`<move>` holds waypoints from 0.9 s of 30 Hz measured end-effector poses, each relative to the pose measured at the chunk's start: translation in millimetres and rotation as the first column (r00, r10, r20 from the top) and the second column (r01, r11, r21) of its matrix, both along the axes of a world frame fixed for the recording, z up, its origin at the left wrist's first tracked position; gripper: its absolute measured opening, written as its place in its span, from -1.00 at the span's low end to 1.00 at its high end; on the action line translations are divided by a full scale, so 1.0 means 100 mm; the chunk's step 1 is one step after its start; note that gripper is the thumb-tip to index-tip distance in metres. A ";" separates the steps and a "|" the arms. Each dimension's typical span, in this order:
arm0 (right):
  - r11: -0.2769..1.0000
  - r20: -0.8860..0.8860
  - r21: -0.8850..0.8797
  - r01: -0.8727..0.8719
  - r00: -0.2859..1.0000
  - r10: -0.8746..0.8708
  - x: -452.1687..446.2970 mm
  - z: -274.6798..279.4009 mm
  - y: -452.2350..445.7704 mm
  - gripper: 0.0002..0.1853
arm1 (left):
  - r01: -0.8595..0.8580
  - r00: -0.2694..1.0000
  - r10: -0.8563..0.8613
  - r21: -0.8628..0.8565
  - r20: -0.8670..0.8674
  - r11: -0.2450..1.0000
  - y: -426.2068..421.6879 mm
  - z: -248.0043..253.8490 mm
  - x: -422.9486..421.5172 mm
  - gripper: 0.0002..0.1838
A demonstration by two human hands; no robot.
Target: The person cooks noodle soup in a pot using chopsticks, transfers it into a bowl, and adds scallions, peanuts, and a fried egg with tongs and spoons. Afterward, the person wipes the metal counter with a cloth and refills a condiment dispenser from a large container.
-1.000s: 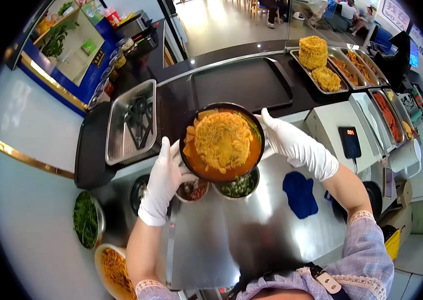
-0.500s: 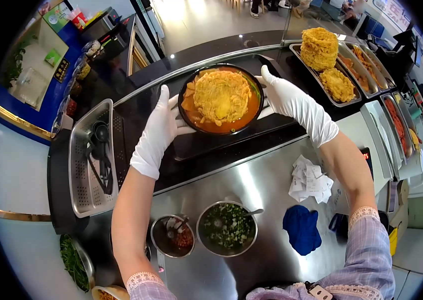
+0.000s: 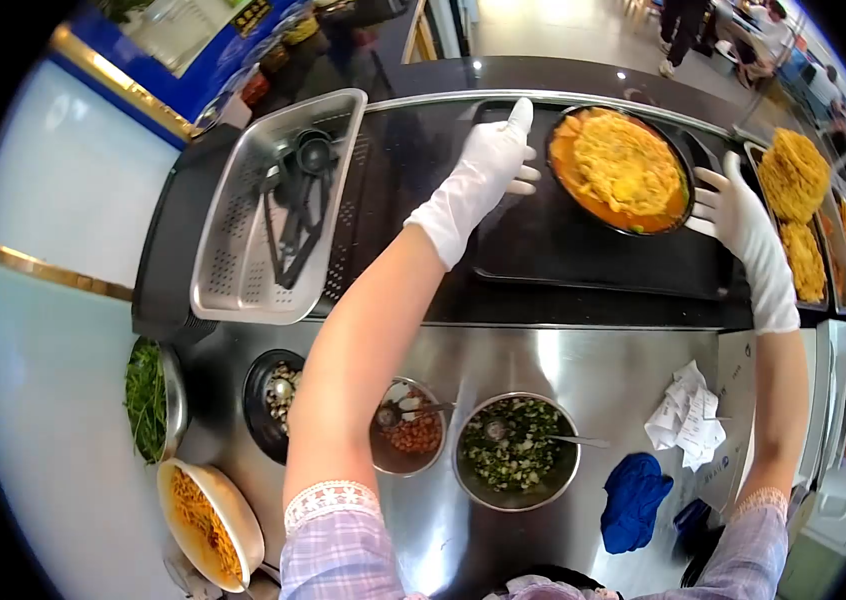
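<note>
A black bowl (image 3: 678,218) of orange-red soup stands on a black tray (image 3: 583,262), with a golden fried noodle cake (image 3: 625,165) on top. My left hand (image 3: 488,165), in a white glove, is a little left of the bowl, thumb up and fingers spread, holding nothing. On the bowl's right side is my gloved right hand (image 3: 738,212), its fingers stretched toward the rim; whether they touch it I cannot tell. Left of my left hand, a perforated steel pan (image 3: 218,265) holds black ladles and tongs (image 3: 308,200).
Below on the steel counter are a bowl of chopped scallions (image 3: 518,445), a smaller diced-topping bowl (image 3: 413,435), crumpled receipts (image 3: 688,415) and a blue cloth (image 3: 635,500). Stacked fried noodle cakes (image 3: 793,175) stand at right. Greens (image 3: 146,400) and a white bowl (image 3: 243,510) are at left.
The bowl now rests on the tray. My left hand has let go and drawn away to the left, while my right hand stays by the rim. The view has turned left.
</note>
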State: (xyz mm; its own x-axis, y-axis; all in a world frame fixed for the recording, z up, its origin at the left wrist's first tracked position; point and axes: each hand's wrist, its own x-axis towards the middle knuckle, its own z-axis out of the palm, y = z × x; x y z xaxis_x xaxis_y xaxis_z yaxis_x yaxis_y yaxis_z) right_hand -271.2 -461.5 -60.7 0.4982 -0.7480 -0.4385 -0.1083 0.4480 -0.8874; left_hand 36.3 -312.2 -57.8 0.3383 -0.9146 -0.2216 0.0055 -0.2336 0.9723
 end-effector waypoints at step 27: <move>0.979 0.242 -0.140 -0.149 0.954 0.180 0.51 0.45 2.79 -0.57 | -0.171 0.985 0.168 -0.245 -0.032 0.954 1.59 0.75 -0.56 -0.92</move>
State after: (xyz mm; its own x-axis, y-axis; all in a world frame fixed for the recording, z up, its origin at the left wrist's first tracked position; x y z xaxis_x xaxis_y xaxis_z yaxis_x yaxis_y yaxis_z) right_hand -220.1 -182.9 -15.5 0.7016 -0.6852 -0.1957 0.0620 0.3322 -0.9412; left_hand -19.4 -152.9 17.3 0.4921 -0.8705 -0.0017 0.0348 0.0178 0.9992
